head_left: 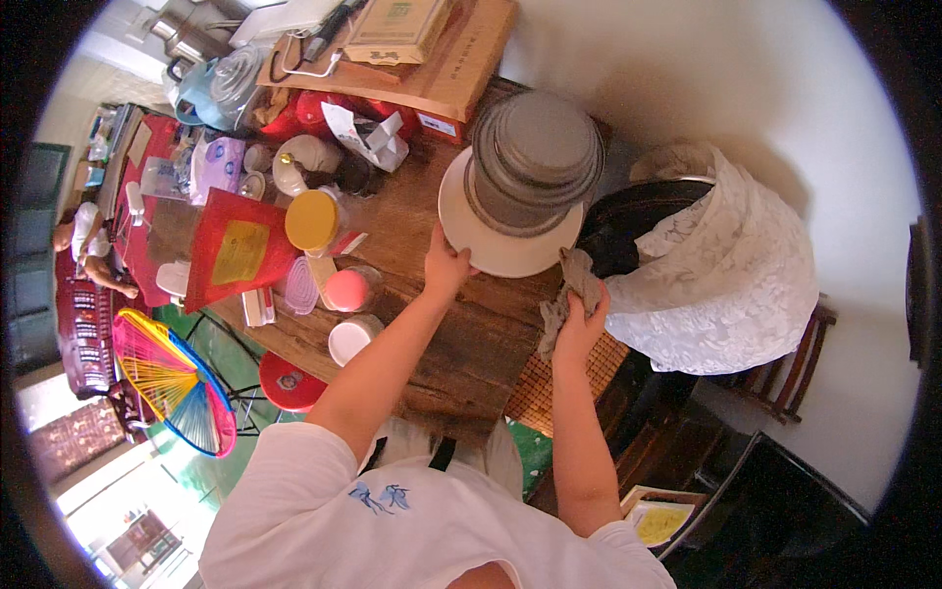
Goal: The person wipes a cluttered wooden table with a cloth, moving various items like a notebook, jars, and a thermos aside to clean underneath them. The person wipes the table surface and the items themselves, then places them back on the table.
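A wide white plate (458, 211) lies on the wooden table, bearing a grey, ribbed, round stack (538, 147) that looks like a lidded pot. My left hand (447, 263) grips the plate's near left rim, its fingers partly hidden. In my right hand (586, 322) is a crumpled grey cloth (579, 285), bunched between the fingers beside the plate's right edge. Just beyond that cloth, a white patterned lace fabric (726, 285) drapes over a dark, rounded thing (638, 221) that I cannot make out.
Jars with yellow (312, 220), pink (346, 291) and white lids (353, 340) stand left of my left arm, near a red bag (228, 250). Cardboard boxes (461, 64) fill the table's back. A colourful string chair (182, 383) and another person (93, 240) are farther left.
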`<state>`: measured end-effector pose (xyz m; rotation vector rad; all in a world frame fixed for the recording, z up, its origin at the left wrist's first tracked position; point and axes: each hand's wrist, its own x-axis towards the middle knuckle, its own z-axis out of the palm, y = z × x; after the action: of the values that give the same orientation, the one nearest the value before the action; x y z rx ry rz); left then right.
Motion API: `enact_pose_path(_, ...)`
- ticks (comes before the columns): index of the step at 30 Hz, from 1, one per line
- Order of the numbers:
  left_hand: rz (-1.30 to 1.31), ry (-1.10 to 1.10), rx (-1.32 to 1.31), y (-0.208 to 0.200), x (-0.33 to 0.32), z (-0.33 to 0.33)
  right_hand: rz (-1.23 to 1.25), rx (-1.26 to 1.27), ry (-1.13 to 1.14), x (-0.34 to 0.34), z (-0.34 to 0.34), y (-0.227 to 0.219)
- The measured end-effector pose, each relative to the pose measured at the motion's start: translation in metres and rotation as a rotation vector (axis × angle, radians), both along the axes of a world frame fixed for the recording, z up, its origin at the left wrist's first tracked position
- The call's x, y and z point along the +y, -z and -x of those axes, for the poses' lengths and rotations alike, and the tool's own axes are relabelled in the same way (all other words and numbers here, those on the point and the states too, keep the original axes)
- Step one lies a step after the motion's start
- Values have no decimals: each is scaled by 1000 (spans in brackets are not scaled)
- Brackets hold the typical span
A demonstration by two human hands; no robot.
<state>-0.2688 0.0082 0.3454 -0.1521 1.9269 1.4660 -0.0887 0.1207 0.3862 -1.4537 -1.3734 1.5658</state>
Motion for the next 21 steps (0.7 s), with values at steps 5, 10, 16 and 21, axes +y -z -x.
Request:
enact_pose_path(5,63,106,190,17,-64,-28,50,177,-9,-22,-11,-57)
enact_pose_path(10,88,86,116,11,-106,-65,-40,329,-62,-27,-26,-77)
enact_pose_path(16,267,147,189,21,-153,-98,-213,423,-199,-37,-17,-136)
enact_pose_path(21,131,222,500,-16,-156,-147,-657,310,-424,-39,-3,-173)
